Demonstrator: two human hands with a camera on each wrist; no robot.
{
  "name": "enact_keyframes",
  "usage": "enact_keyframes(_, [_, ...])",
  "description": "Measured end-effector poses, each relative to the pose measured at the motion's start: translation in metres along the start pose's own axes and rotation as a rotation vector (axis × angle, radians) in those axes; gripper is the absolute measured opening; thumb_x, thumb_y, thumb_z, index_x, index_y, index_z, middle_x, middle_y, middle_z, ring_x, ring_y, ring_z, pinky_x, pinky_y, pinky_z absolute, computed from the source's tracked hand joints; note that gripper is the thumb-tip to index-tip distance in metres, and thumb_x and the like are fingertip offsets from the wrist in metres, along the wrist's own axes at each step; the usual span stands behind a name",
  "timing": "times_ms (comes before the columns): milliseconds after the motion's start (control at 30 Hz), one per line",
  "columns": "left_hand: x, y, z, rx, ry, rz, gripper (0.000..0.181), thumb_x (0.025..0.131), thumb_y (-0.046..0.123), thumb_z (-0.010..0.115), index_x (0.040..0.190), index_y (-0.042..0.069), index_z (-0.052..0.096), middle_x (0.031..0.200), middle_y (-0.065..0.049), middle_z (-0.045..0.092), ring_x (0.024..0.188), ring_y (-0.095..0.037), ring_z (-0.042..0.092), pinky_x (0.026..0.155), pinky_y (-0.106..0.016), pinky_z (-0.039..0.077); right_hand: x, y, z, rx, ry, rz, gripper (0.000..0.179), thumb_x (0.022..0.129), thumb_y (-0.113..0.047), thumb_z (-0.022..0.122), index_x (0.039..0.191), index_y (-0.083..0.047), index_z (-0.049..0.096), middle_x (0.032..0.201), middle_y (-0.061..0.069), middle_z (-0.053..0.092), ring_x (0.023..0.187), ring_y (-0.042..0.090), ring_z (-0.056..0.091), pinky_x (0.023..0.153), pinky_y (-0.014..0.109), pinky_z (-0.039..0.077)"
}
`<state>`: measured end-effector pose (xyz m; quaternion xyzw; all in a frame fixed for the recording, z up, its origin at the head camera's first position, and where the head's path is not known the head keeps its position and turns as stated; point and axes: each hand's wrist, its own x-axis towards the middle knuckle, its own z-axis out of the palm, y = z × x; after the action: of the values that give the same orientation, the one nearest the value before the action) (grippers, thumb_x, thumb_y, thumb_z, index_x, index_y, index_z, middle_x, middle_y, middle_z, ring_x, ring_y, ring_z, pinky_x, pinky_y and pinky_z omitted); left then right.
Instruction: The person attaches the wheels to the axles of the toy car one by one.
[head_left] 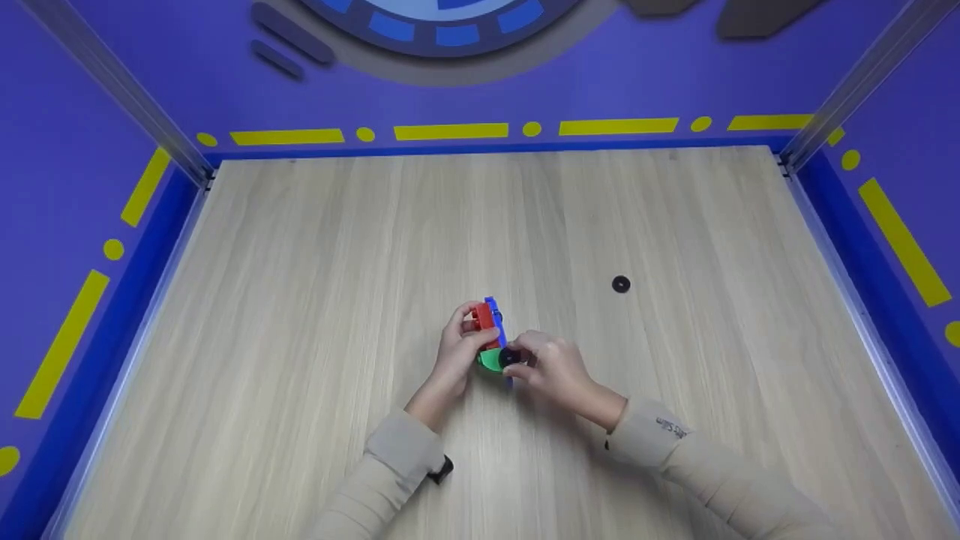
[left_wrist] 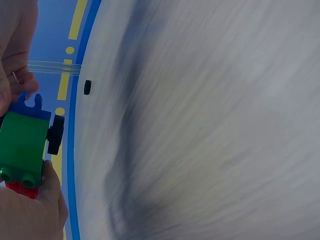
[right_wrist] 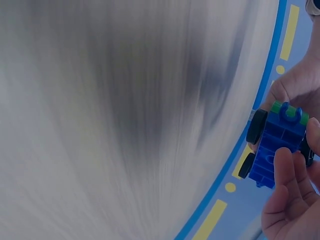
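Note:
A small toy car is held up in front of the person. It has a blue base, a red block and a green block. The left hand grips the car around its red block. With thumb and fingers, the right hand pinches a black wheel against the car's side by the green block. On the opposite side, two black wheels sit on the base in the right wrist view. A blue hook sticks out at one end.
One loose black wheel lies on the wooden table, beyond and to the right of the hands. Purple panels with yellow markings stand along the back and both sides. A dark band shows at the left sleeve.

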<state>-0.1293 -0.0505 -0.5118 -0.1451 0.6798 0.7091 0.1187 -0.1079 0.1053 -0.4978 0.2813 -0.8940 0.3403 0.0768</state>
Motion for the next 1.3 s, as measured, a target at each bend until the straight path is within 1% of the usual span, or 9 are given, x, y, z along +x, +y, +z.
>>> enact_keyframes(167, [-0.003,0.005,-0.002,-0.001,-0.017,-0.014,0.050,0.078,0.010,0.061,0.125,0.011,0.042,0.099,-0.009,0.047,0.089,-0.018,0.046,0.072,-0.024,0.043,0.001,-0.002,-0.001,0.041,-0.010,0.042,0.025,0.067,-0.018,0.074,0.086,-0.004,0.065,0.077,0.003,0.064,0.065,0.008,0.054,0.059,0.019,0.047])
enact_keyframes(333, [-0.015,0.019,-0.001,0.023,-0.017,-0.012,0.050,0.080,0.008,0.058,0.126,0.007,0.039,0.099,-0.011,0.047,0.088,-0.018,0.047,0.073,-0.023,0.043,0.001,-0.005,-0.001,0.073,-0.020,0.087,0.025,0.068,-0.018,0.074,0.087,-0.004,0.066,0.079,0.004,0.065,0.065,0.008,0.054,0.060,0.020,0.047])
enact_keyframes(433, [-0.018,0.023,-0.001,0.021,-0.014,-0.005,0.050,0.081,0.008,0.057,0.127,0.006,0.039,0.101,-0.012,0.047,0.088,-0.018,0.047,0.073,-0.023,0.043,0.001,-0.007,-0.001,0.091,-0.025,0.119,0.024,0.069,-0.018,0.073,0.088,-0.004,0.065,0.078,0.003,0.065,0.064,0.008,0.053,0.060,0.019,0.047])
enact_keyframes(633, [-0.006,0.008,-0.003,-0.017,-0.019,0.002,0.052,0.080,0.009,0.059,0.128,0.009,0.039,0.103,-0.012,0.047,0.090,-0.018,0.047,0.073,-0.024,0.044,0.003,-0.009,0.001,0.147,-0.040,0.208,0.022,0.070,-0.018,0.072,0.086,-0.005,0.065,0.077,0.002,0.064,0.064,0.006,0.050,0.058,0.018,0.044])
enact_keyframes(700, [-0.002,0.004,-0.003,-0.010,-0.013,0.010,0.052,0.080,0.009,0.060,0.128,0.011,0.040,0.104,-0.011,0.047,0.091,-0.018,0.047,0.073,-0.024,0.044,0.003,-0.009,0.002,0.164,-0.044,0.240,0.021,0.070,-0.018,0.072,0.085,-0.005,0.065,0.076,0.002,0.064,0.063,0.006,0.049,0.057,0.018,0.043])
enact_keyframes(800, [-0.001,0.001,-0.002,0.010,-0.006,0.023,0.050,0.080,0.010,0.059,0.127,0.013,0.040,0.105,-0.012,0.047,0.093,-0.020,0.046,0.074,-0.024,0.044,0.002,-0.009,0.003,0.178,-0.048,0.275,0.021,0.070,-0.018,0.072,0.085,-0.005,0.065,0.074,0.002,0.063,0.063,0.006,0.048,0.055,0.017,0.042])
enact_keyframes(1000, [-0.001,0.000,-0.002,0.033,0.000,0.015,0.049,0.081,0.010,0.059,0.126,0.015,0.041,0.107,-0.011,0.046,0.096,-0.021,0.045,0.076,-0.026,0.044,0.001,-0.009,0.005,0.169,-0.045,0.293,0.021,0.070,-0.019,0.072,0.084,-0.006,0.065,0.074,0.002,0.064,0.063,0.006,0.049,0.055,0.017,0.042])
enact_keyframes(1300, [0.001,-0.001,-0.003,0.049,-0.001,-0.011,0.048,0.080,0.012,0.060,0.125,0.015,0.042,0.106,-0.011,0.046,0.097,-0.021,0.045,0.078,-0.026,0.044,0.000,-0.008,0.006,0.177,-0.049,0.285,0.023,0.069,-0.018,0.073,0.084,-0.004,0.064,0.069,0.001,0.061,0.060,0.006,0.047,0.053,0.017,0.042])
